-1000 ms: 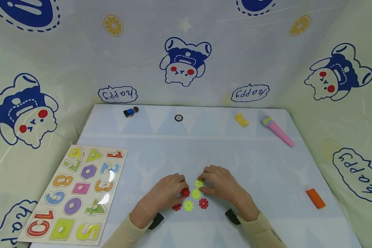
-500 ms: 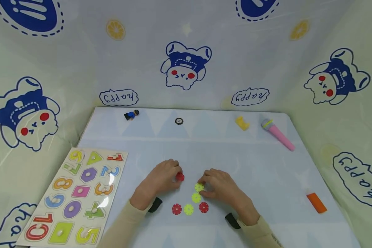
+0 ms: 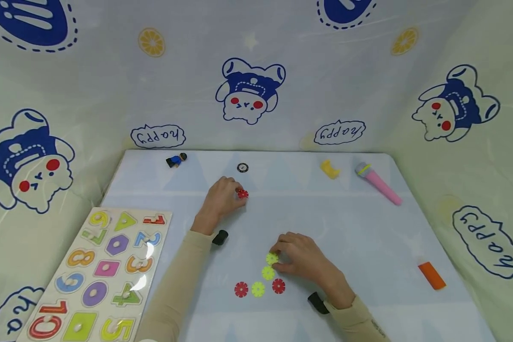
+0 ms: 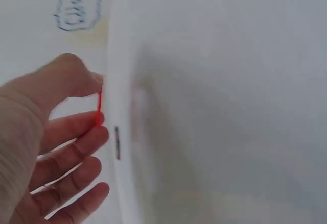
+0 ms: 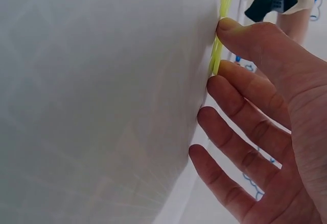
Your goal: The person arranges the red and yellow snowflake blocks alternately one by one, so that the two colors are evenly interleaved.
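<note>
My left hand [image 3: 223, 198] pinches a red flower-shaped disc [image 3: 242, 194] by its edges between thumb and index finger, just short of the black ring-like disc. In the left wrist view that red disc [image 4: 99, 104] appears edge-on. Lower on the table, my right hand [image 3: 302, 256] pinches a yellow-green flower-shaped disc [image 3: 271, 258] lying on the tabletop. Touching or nearly touching it is a second yellow-green disc [image 3: 268, 272]. Below them lies a third yellow-green disc [image 3: 258, 289], between a red disc [image 3: 241, 289] on its left and another red disc [image 3: 278, 286] on its right.
A number-and-shape puzzle board [image 3: 107, 268] covers the table's left side. Along the far edge lie a toy figure [image 3: 177, 160], a round black disc [image 3: 242, 167], a yellow piece [image 3: 330, 169] and a pink toy microphone [image 3: 378, 183]. An orange block [image 3: 432, 275] lies at the right.
The left hand has carried the red disc away from the other discs, toward the far edge of the table. My right hand stays on the same yellow-green disc.
</note>
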### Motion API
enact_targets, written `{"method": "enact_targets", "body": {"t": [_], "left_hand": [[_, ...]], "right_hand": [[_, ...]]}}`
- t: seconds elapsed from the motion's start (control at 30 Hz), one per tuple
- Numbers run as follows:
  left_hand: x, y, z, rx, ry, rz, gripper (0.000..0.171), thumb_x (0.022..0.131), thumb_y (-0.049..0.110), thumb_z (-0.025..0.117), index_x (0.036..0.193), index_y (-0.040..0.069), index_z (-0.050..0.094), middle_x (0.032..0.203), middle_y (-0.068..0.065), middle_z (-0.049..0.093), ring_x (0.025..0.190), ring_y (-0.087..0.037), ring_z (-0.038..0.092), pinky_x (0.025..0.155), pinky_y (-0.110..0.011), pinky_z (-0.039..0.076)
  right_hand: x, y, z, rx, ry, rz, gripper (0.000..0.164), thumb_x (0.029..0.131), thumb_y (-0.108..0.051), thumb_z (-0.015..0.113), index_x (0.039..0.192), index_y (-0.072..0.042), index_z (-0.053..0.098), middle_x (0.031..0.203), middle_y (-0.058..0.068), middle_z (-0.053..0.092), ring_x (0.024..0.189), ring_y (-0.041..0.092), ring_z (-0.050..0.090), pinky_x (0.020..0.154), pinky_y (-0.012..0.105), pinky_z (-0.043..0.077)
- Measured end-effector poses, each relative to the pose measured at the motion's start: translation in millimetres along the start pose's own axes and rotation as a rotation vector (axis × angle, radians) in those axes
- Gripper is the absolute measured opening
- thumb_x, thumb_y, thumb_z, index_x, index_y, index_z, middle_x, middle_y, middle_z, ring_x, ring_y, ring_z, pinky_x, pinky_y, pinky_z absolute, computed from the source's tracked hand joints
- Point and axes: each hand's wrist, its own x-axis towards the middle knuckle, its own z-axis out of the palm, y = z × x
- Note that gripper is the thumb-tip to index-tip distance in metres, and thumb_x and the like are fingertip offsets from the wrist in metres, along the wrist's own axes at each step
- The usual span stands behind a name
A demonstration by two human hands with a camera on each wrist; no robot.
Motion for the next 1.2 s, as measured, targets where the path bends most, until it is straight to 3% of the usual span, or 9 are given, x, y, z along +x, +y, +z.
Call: {"method": "enact_targets", "body": {"t": [0.17, 0.33, 0.67, 1.0, 1.2], "left_hand": [[-0.9, -8.6, 3.8, -0.022, -0.03, -0.011, 0.021, 0.093, 0.02, 0.085, 0.104, 0.002, 0.084, 0.102, -0.011, 0.077, 0.098, -0.029, 0.064, 0.089, -0.043, 0.059], [-3.3, -8.7, 5.3, -0.023, -0.033, -0.012, 0.027, 0.093, 0.024, 0.087, 0.108, 0.002, 0.084, 0.104, -0.01, 0.077, 0.101, -0.029, 0.066, 0.093, -0.043, 0.059], [4.8, -9.0, 1.6, 0.063, 0.015, -0.038, 0.027, 0.092, 0.032, 0.09, 0.107, 0.01, 0.086, 0.107, -0.005, 0.077, 0.1, -0.029, 0.072, 0.086, -0.046, 0.06], [4.3, -8.7, -0.4, 0.066, -0.046, -0.09, 0.029, 0.093, 0.034, 0.089, 0.11, 0.011, 0.086, 0.11, -0.005, 0.077, 0.103, -0.028, 0.072, 0.088, -0.045, 0.06], [3.1, -7.9, 1.2, 0.053, -0.043, -0.083, 0.026, 0.093, 0.033, 0.089, 0.108, 0.012, 0.086, 0.109, -0.005, 0.077, 0.102, -0.028, 0.072, 0.088, -0.044, 0.059]], "right_hand": [[0.9, -0.4, 2.0, -0.021, 0.009, -0.026, 0.029, 0.085, -0.033, 0.096, 0.108, -0.018, 0.085, 0.101, -0.009, 0.075, 0.092, 0.008, 0.065, 0.086, 0.031, 0.06], [11.8, 4.5, -4.7, -0.068, 0.051, -0.035, 0.029, 0.084, -0.034, 0.096, 0.106, -0.018, 0.085, 0.099, -0.008, 0.076, 0.088, 0.01, 0.067, 0.081, 0.031, 0.06], [74.9, 24.0, -30.2, -0.064, 0.079, 0.105, 0.033, 0.087, -0.035, 0.095, 0.111, -0.015, 0.085, 0.101, -0.003, 0.076, 0.091, 0.015, 0.071, 0.081, 0.035, 0.061], [134.0, 52.5, -13.7, 0.061, 0.079, 0.252, 0.032, 0.093, -0.03, 0.09, 0.115, -0.009, 0.083, 0.102, 0.003, 0.076, 0.092, 0.019, 0.071, 0.084, 0.037, 0.059], [153.7, 57.0, -14.4, 0.065, 0.016, 0.234, 0.03, 0.095, -0.028, 0.088, 0.117, -0.008, 0.082, 0.104, 0.003, 0.077, 0.093, 0.018, 0.07, 0.085, 0.035, 0.058]]}}
